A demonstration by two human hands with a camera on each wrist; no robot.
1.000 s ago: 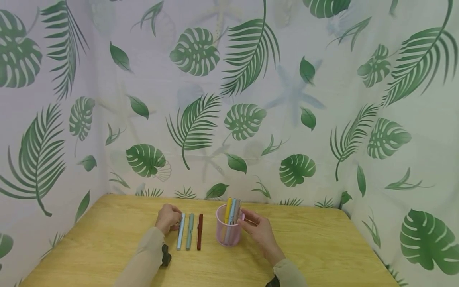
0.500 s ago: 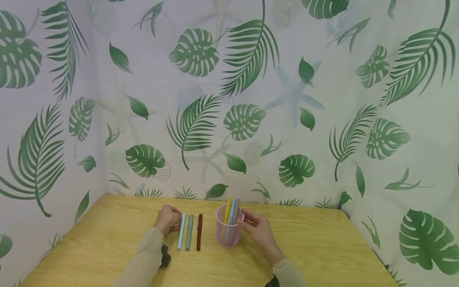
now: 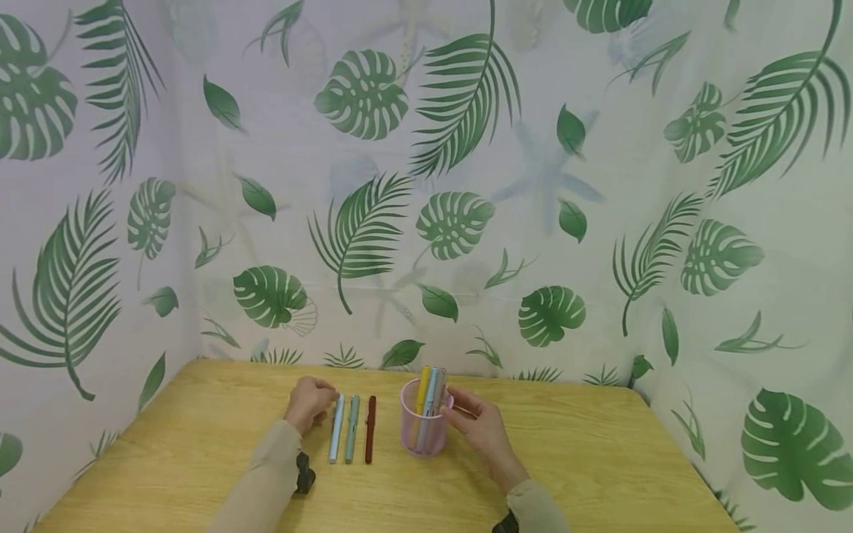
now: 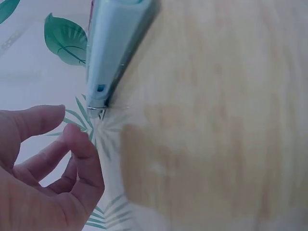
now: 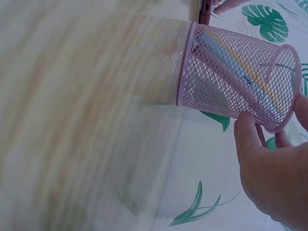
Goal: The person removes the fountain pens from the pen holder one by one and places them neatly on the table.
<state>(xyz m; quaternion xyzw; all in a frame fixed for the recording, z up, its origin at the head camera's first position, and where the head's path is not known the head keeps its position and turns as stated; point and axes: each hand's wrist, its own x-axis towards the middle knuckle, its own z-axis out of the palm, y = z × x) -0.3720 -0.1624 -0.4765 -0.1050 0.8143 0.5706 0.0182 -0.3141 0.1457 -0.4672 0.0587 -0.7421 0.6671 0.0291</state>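
Note:
Three pens lie in a row on the table: a light blue pen (image 3: 337,429), a grey-green pen (image 3: 352,429) and a dark red pen (image 3: 370,429). My left hand (image 3: 310,403) is at the far end of the light blue pen, its fingers loosely bent. In the left wrist view, a gap shows between its thumb and forefinger, with nothing held there. My right hand (image 3: 485,437) holds the side of an upright pink mesh pen cup (image 5: 231,72), thumb and fingers near the rim. Inside the cup stand a yellow pen (image 3: 423,391), a light blue pen and a grey pen (image 3: 439,392).
The wood-patterned table (image 3: 586,459) spreads out on both sides of the hands. Behind it and at its sides hang white sheets (image 3: 493,311) printed with green leaves. Dark straps (image 3: 305,474) sit at the wrists, over beige sleeves (image 3: 260,477).
My left hand has shifted slightly left and its fingers have straightened a little by the light blue pen. The right hand, the cup and the pens have stayed in place.

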